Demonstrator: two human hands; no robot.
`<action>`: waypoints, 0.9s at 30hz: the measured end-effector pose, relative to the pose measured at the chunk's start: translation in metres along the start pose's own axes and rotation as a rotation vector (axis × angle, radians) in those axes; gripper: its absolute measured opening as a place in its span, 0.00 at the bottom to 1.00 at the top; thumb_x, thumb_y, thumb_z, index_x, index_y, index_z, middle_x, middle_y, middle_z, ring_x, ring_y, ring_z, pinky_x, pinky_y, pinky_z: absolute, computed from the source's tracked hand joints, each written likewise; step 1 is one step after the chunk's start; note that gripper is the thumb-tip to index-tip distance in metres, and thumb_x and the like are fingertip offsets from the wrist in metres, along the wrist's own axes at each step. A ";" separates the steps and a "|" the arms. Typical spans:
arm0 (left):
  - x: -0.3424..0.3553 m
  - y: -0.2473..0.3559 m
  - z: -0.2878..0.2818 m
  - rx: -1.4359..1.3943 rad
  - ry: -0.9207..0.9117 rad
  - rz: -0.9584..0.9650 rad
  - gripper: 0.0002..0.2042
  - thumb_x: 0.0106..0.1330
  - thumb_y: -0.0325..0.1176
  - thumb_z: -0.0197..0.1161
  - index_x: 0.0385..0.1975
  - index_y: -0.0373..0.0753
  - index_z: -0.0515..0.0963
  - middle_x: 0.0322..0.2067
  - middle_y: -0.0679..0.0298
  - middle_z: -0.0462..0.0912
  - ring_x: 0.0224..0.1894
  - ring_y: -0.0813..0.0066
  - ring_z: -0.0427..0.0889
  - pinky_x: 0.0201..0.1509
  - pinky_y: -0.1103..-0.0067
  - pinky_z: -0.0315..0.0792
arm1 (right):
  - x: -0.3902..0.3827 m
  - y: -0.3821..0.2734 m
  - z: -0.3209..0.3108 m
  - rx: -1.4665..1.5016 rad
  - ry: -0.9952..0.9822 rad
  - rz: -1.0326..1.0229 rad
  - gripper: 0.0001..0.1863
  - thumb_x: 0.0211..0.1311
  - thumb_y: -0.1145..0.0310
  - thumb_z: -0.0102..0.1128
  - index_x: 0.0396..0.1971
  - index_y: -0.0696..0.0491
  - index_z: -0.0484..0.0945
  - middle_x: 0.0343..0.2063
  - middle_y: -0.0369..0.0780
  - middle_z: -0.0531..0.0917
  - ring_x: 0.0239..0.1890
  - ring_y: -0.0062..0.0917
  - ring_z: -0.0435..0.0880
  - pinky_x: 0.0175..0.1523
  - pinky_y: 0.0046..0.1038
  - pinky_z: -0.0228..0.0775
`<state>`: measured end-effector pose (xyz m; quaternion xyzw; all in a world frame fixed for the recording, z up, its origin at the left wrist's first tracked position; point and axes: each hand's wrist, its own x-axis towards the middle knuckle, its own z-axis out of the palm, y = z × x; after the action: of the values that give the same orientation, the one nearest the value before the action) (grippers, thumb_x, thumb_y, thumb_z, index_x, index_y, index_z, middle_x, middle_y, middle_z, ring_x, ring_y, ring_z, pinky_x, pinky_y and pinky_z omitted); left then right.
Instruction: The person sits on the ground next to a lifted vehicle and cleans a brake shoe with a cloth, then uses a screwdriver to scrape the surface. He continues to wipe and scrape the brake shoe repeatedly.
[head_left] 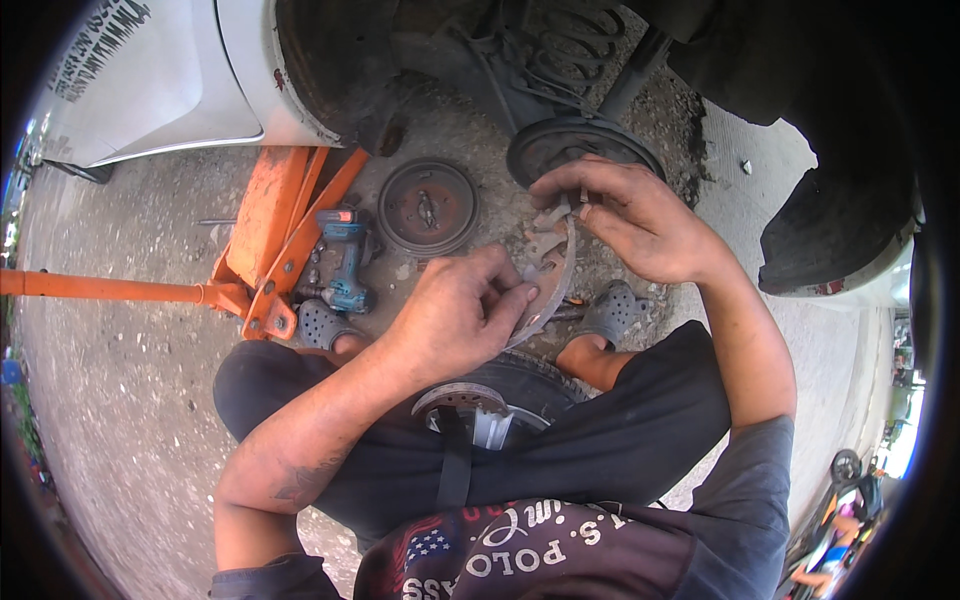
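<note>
A curved metal brake shoe [555,280] is held upright between my two hands. My left hand [460,305] is closed on its lower end, thumb pressed against it, fingers curled. My right hand [625,220] grips the upper end with bent fingers; what lies under the fingertips is partly hidden. Just beyond my right hand is the car's dark hub assembly [540,150]. A rusty round drum [405,205] lies on the concrete left of it, beside a teal cordless power tool [348,270]. I am sitting over a tire [545,385] with a metal disc [455,395] on it.
An orange floor jack [255,230] with a long handle [120,285] stands at left under the silver car body [170,80]. Dark wheel-arch parts [820,235] overhang at right. My clog-shod feet [610,315] rest on the concrete. A motorbike [845,470] is at the far right.
</note>
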<state>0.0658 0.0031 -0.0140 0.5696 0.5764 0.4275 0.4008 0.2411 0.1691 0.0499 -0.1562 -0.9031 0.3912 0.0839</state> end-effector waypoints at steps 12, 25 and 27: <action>-0.001 -0.002 0.003 0.091 0.088 0.227 0.08 0.65 0.25 0.67 0.27 0.33 0.74 0.16 0.59 0.80 0.19 0.74 0.82 0.20 0.76 0.71 | 0.001 0.000 0.007 -0.207 0.002 -0.185 0.12 0.58 0.71 0.65 0.42 0.58 0.85 0.45 0.46 0.83 0.49 0.40 0.80 0.56 0.38 0.72; -0.001 -0.004 0.006 0.146 0.057 0.242 0.09 0.64 0.27 0.67 0.27 0.34 0.73 0.15 0.59 0.79 0.17 0.69 0.82 0.21 0.74 0.72 | 0.000 -0.011 0.008 -0.422 -0.111 -0.095 0.11 0.56 0.71 0.61 0.40 0.55 0.83 0.39 0.45 0.77 0.50 0.41 0.74 0.55 0.41 0.71; -0.002 -0.003 0.005 0.146 0.061 0.238 0.09 0.64 0.27 0.67 0.27 0.34 0.73 0.15 0.59 0.78 0.16 0.69 0.81 0.20 0.74 0.71 | 0.002 -0.009 0.011 -0.415 -0.104 -0.114 0.11 0.57 0.71 0.62 0.40 0.55 0.83 0.39 0.45 0.77 0.51 0.41 0.74 0.56 0.41 0.71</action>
<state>0.0698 0.0017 -0.0183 0.6484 0.5462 0.4461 0.2867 0.2346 0.1565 0.0495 -0.0986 -0.9747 0.1991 0.0253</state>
